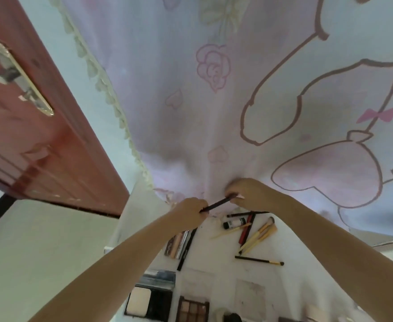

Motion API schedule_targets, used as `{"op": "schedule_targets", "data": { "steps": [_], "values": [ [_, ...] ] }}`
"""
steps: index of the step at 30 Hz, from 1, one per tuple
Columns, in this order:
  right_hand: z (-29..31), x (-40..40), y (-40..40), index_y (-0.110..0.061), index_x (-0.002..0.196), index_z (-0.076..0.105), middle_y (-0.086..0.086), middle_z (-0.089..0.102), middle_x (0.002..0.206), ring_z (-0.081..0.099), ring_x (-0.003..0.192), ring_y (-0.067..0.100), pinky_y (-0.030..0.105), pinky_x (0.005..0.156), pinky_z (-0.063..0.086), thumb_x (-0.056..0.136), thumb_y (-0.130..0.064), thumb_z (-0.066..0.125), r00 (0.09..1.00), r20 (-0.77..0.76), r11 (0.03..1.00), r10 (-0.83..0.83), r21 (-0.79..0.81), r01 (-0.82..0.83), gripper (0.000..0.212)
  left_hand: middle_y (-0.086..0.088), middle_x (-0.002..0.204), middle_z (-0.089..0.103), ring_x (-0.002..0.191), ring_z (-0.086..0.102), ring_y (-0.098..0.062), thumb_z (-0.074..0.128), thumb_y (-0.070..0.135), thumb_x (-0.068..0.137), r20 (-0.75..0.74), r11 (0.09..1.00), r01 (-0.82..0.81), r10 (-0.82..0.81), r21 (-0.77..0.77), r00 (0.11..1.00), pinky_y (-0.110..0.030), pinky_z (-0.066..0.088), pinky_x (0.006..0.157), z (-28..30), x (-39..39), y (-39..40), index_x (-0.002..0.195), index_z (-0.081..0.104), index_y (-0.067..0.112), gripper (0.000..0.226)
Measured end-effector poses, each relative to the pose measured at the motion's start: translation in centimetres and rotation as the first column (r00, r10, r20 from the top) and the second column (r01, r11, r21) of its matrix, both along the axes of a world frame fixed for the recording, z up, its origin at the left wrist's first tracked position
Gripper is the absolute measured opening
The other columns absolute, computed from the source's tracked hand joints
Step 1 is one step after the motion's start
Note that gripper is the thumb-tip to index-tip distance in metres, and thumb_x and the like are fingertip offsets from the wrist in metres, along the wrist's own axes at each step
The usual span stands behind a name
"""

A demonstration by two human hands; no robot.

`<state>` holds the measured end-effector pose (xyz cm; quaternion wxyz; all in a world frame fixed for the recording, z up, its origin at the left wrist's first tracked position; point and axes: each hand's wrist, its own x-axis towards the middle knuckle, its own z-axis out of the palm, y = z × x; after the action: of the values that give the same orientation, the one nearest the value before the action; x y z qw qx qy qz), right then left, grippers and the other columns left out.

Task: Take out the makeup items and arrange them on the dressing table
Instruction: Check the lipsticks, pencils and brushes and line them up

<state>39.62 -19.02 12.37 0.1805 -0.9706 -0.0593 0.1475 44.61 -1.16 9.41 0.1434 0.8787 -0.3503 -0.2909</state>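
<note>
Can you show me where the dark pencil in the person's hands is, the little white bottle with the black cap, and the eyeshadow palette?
dark pencil [216, 204]: head view, middle of its shaft between the hands.
white bottle [236, 222]: head view, its white body.
eyeshadow palette [192, 309]: head view, its pans of colour.

I see both hands at the far end of the dressing table [216, 270], the left hand [189, 209] left of the right hand [249, 192], a pencil [216, 204] spanning between them. Behind them hangs a curtain [214, 101]; a door [39, 135] stands to the left. Nearer me, brushes [258, 235] lie on the right, a tube [234, 222] beyond them, and two palettes [192, 309] at the near edge.
</note>
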Motion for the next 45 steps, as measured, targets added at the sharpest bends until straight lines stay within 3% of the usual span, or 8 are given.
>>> {"op": "schedule_targets", "data": {
  "steps": [2,5,23,27,30,36,41,45],
  "values": [
    [-2.0,1.3,1.0,-0.003,0.089,0.062,0.012,0.062,0.093,0.055,0.086,0.024,0.026,0.072,0.039,0.087,-0.008,0.047,0.996,-0.066,0.997,0.061,-0.053,-0.064,0.016,-0.013,0.105,0.059,0.1,0.054,-0.028,0.038,0.02,0.093,0.032,0.996,-0.031,0.029,0.079,0.999,-0.033,0.04,0.087,-2.2,-0.3,0.3,0.103,0.058,0.007,0.026],
    [-4.9,2.9,2.2,-0.005,0.09,0.062,0.011,0.062,0.092,0.056,0.086,0.025,0.034,0.077,0.047,0.087,-0.005,0.044,0.981,-0.14,0.982,0.136,-0.112,-0.152,0.019,-0.012,0.115,0.057,0.108,0.052,-0.027,0.042,0.023,0.092,-0.047,0.987,-0.079,0.086,0.137,0.995,-0.032,0.042,0.084,-5.2,-1.1,0.3,0.105,0.058,0.005,0.027],
    [-14.2,4.5,3.3,-0.006,0.104,0.062,0.007,0.059,0.112,0.039,0.118,0.019,0.034,0.088,0.04,0.086,-0.001,0.044,0.935,-0.068,0.914,0.349,-0.195,-0.355,0.026,-0.008,0.11,0.062,0.099,0.061,-0.024,0.04,0.011,0.094,0.093,0.905,-0.081,0.046,0.418,0.995,-0.027,0.039,0.066,-10.8,-2.9,-0.3,0.107,0.057,0.006,0.022],
    [-14.7,3.7,3.1,-0.003,0.102,0.063,0.01,0.06,0.11,0.041,0.118,0.02,0.033,0.083,0.039,0.085,-0.001,0.045,0.942,-0.024,0.927,0.335,-0.174,-0.334,0.024,-0.009,0.111,0.061,0.101,0.06,-0.024,0.04,0.013,0.094,0.102,0.907,-0.12,0.086,0.404,0.991,-0.027,0.042,0.069,-11.1,-3.0,-0.5,0.107,0.057,0.006,0.023],
    [-14.6,3.4,3.0,-0.007,0.076,0.07,0.004,0.068,0.084,0.061,0.097,0.02,0.026,0.064,0.047,0.064,-0.001,0.072,0.93,0.157,0.935,0.332,-0.184,-0.303,0.014,-0.009,0.113,0.06,0.103,0.059,-0.025,0.039,0.012,0.093,0.118,0.903,-0.135,0.095,0.408,0.988,-0.028,0.047,0.075,-11.2,-3.1,-0.6,0.109,0.056,0.006,0.024],
    [-14.3,3.2,1.4,-0.014,0.129,0.048,0.003,0.045,0.138,0.031,0.131,0.019,0.033,0.105,0.029,0.088,-0.004,0.041,0.975,0.034,0.97,0.221,-0.116,-0.215,0.043,-0.008,0.109,0.062,0.099,0.06,-0.025,0.042,0.008,0.091,0.156,0.888,-0.139,0.077,0.438,0.985,-0.029,0.047,0.073,-11.0,-2.9,-0.7,0.108,0.057,0.007,0.023],
    [-13.6,0.0,-2.2,-0.013,0.123,0.051,0.005,0.049,0.128,0.034,0.124,0.02,0.032,0.1,0.029,0.091,-0.023,0.041,0.995,-0.077,0.939,0.056,-0.336,-0.079,0.035,-0.004,0.102,0.063,0.092,0.061,-0.021,0.043,0.014,0.092,0.199,0.897,-0.136,0.056,0.42,0.978,-0.027,0.039,0.066,-11.2,-3.5,-0.6,0.102,0.059,0.01,0.019],
    [-14.1,-1.3,-2.3,-0.015,0.125,0.049,0.005,0.047,0.127,0.034,0.122,0.023,0.036,0.102,0.027,0.091,-0.024,0.04,0.972,-0.236,0.906,-0.021,-0.415,-0.081,0.036,-0.004,0.101,0.063,0.092,0.06,-0.021,0.039,0.018,0.093,0.238,0.914,-0.111,0.016,0.39,0.971,-0.031,0.038,0.087,-10.8,-3.9,-0.6,0.101,0.058,0.01,0.022]
  ]
}}
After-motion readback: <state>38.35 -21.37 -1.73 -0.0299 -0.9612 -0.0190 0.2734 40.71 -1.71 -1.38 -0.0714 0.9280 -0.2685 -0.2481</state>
